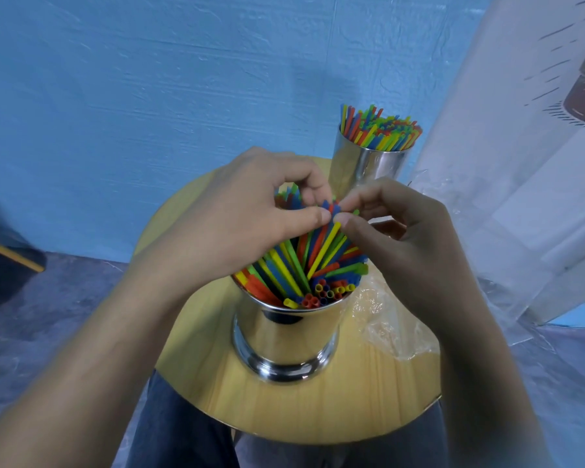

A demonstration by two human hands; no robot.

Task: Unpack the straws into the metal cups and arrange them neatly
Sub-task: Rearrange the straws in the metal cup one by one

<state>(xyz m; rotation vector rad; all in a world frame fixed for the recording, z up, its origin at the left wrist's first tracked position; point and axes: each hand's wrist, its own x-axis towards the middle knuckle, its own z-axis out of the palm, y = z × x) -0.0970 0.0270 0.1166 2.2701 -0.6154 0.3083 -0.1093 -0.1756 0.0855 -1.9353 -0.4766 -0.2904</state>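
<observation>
The left grip (250,211) is closed to a pinch: the thumb and curled fingers meet on the upper tips of the straw bundle (318,255) standing in the near metal cup (284,339). The right grip (402,231) is closed in the same manner, with thumb and forefinger pinching the same tips from the opposite side, so that the two thumbs lie almost tip to tip. Both forearms enter from the lower edge of the view and converge above the cup. The left hand is held back-up with its knuckles raised; the right hand has its remaining fingers loosely curled. The straw bundle is red, yellow, green and blue. Its long axes run from the cup mouth upward and away from the person, converging at the pinch point. A few straws at the near rim stand upright with their open ends toward the camera. The near metal cup stands upright near the centre of the round wooden counter (318,407). The far metal cup (362,170) stands upright at the counter's far edge, filled with far straws (379,126) that fan slightly outward. A crumpled clear wrapper (385,315) lies on the counter just right of the near metal cup, under the right wrist.
</observation>
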